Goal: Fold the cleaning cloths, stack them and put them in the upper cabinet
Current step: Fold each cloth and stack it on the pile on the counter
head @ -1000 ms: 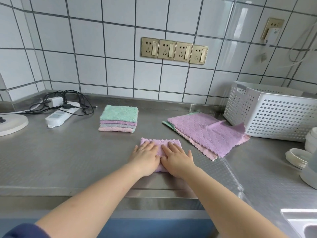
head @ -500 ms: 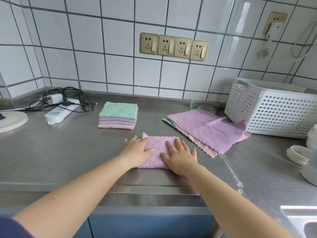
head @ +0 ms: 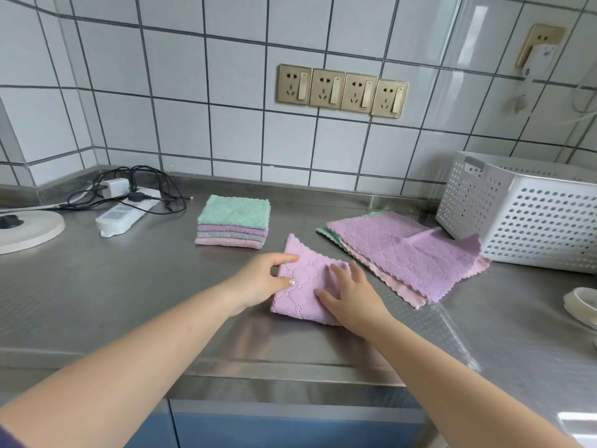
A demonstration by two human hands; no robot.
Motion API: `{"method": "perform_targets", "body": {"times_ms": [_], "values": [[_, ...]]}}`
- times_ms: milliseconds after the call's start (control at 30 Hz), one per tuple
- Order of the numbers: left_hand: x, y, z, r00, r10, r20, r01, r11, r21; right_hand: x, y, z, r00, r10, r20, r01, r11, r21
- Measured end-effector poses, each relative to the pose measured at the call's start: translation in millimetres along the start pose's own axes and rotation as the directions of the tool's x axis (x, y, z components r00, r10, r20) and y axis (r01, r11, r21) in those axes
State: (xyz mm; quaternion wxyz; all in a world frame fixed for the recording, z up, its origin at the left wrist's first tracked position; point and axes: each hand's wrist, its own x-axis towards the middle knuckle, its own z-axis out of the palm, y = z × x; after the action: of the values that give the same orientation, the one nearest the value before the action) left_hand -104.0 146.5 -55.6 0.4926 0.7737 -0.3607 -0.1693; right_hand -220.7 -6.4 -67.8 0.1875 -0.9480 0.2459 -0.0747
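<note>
A folded purple cloth lies near the front of the steel counter, its far corner lifted. My left hand pinches its left edge between thumb and fingers. My right hand lies on its right side, and I cannot tell whether those fingers grip or only press. Behind it stands a stack of folded cloths, green on top. To the right lie unfolded cloths, purple uppermost over pink and green.
A white perforated basket stands at the back right, touching the unfolded cloths. A power strip with tangled cables and a round white base sit at the left. White lids lie at the right edge.
Both hands lay flat on the purple cloth; now my left hand has shifted to its left edge and lifted it, turning the cloth and raising its far corner. The view has tilted.
</note>
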Motion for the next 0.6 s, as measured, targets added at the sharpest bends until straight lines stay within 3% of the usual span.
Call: {"method": "perform_targets", "body": {"times_ms": [133,233,333,600], "values": [[11.6,2.0,-22.2,0.995,0.078,-0.055,-0.082,0.994,-0.066,20.7,-9.9,-12.3,0.998,0.039,-0.05,-0.014,0.905,0.424],[25.2,2.2,-48.1,0.995,0.073,-0.072,-0.081,0.99,-0.116,46.3,-23.5,-16.3,0.994,0.1,0.04,-0.098,0.696,0.711],[42.7,0.7,-79.2,0.991,0.055,-0.121,-0.067,0.994,-0.092,76.6,-43.5,-20.8,0.995,0.067,0.07,-0.095,0.518,0.85],[99.0,-13.3,-159.8,0.95,0.015,-0.311,0.014,0.996,0.094,175.3,-120.8,-28.3,1.0,-0.023,0.0,0.014,0.634,0.773]]}}
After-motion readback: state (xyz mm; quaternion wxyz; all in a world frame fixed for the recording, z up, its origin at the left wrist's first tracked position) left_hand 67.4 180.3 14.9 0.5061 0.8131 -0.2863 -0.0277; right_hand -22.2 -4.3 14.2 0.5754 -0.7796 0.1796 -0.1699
